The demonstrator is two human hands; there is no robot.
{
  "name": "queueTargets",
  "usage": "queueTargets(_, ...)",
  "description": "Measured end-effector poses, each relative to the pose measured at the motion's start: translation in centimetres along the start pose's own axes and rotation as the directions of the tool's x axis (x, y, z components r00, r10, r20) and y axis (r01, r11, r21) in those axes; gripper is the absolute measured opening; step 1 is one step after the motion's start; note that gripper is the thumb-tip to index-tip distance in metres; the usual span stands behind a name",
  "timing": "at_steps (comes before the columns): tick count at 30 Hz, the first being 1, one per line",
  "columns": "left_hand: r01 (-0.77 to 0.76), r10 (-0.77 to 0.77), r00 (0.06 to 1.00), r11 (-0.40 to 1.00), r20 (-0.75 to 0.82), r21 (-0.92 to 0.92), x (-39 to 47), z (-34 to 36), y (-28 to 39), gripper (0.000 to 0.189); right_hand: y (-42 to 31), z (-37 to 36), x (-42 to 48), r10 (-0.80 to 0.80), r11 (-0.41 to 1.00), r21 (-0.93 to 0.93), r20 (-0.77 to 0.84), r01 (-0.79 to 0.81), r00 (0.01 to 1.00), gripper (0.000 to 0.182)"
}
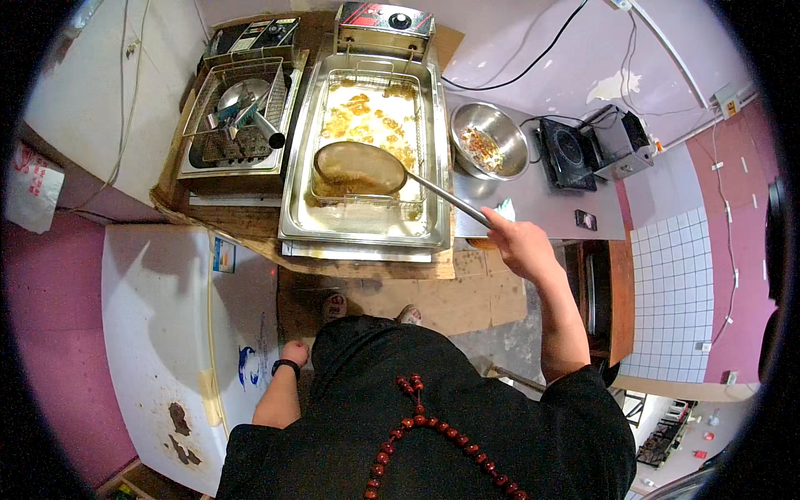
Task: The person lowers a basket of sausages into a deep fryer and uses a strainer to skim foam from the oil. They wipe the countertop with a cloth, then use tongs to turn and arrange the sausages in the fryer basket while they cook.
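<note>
My right hand (520,247) is closed around the long metal handle of a mesh skimmer (361,167). The skimmer's round mesh head hovers over or touches the near part of the oil; I cannot tell which. Browned food pieces (358,104) float in foaming oil inside a wire basket (420,119), set in a stainless steel electric deep fryer (289,209). Low at my left side hangs my left hand (296,354), a black band on its wrist. Its fingers look curled, but they are mostly hidden, and nothing shows in it.
Left of the fryer, a second fryer (234,164) carries a wire basket with metal utensils. To the right stand a steel bowl (494,134) holding browned bits, an induction cooker (567,153) and a phone (585,219). A white chest freezer (156,300) is at my left.
</note>
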State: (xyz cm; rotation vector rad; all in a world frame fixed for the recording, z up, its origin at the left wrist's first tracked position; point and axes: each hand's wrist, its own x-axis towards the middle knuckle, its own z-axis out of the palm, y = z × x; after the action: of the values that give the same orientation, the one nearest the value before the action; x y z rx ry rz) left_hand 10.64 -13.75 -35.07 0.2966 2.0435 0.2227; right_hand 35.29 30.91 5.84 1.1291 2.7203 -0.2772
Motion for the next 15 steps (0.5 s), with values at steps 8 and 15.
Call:
queueTargets(8, -0.034, 0.029, 0.999, 0.990, -0.034, -0.136, 5.4, 2.3, -5.1, 0.031, 0.0, 2.5, 2.9, -0.047, 0.996, -0.085, -0.212, 0.030, 0.976, 0.044)
queueTargets(15, -0.147, 0.157, 0.979, 0.986, -0.131, 0.083, -0.1, 0.9, -1.7, 0.032, 0.5, -0.1, 0.0, 0.056, 0.998, 0.034, -0.260, -0.049, 0.964, 0.047)
